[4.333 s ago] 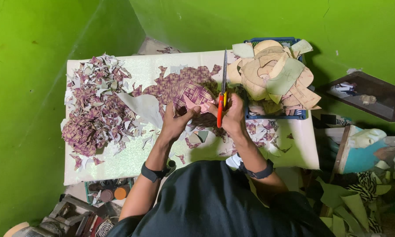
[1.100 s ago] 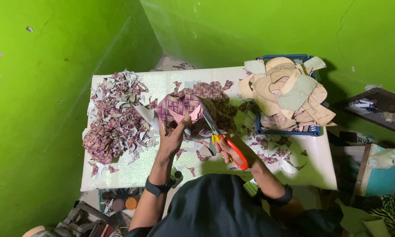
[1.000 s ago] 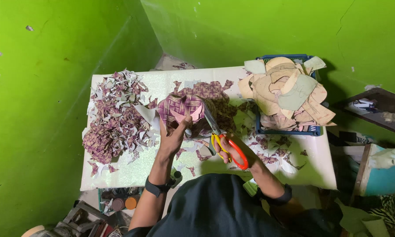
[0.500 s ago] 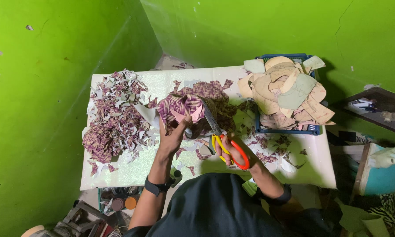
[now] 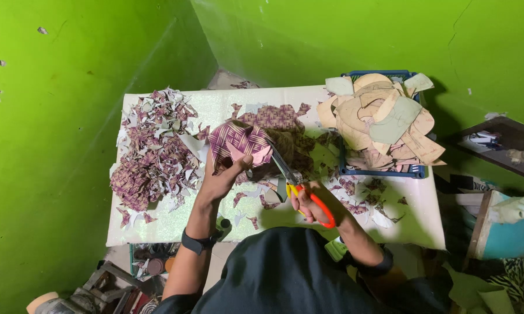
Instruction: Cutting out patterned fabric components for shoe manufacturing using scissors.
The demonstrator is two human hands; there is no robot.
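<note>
Over on the far left of the bench (image 5: pixel 174 224), a heap of purple-patterned scraps (image 5: pixel 151 154) lies spread out, touching nothing in hand. Moving in, the left hand (image 5: pixel 224 177) comes up from below with a dark wristband (image 5: pixel 195 242) on the forearm; its grip is closed on the lower edge of a purple woven-pattern sheet (image 5: pixel 238 142), thumb on top, fingers under, with the sheet lifted and tilted above the bench. Right beside it, the blades of the scissors (image 5: pixel 288 174) point up and to the left, their tips meeting the sheet's right edge. The blades look nearly closed, though how far apart they are is hard to tell. The right hand (image 5: pixel 311 203) has its fingers through the orange and yellow handles, wrapped tight around them. Behind the sheet a darker pile of patterned pieces (image 5: pixel 285 125) sits mid-bench. Small offcuts (image 5: pixel 361 195) are scattered on the bench just right of the scissors. At the far right a blue crate (image 5: pixel 384 172) is stacked high with tan cardboard shapes (image 5: pixel 384 119), well apart from both hands.
</note>
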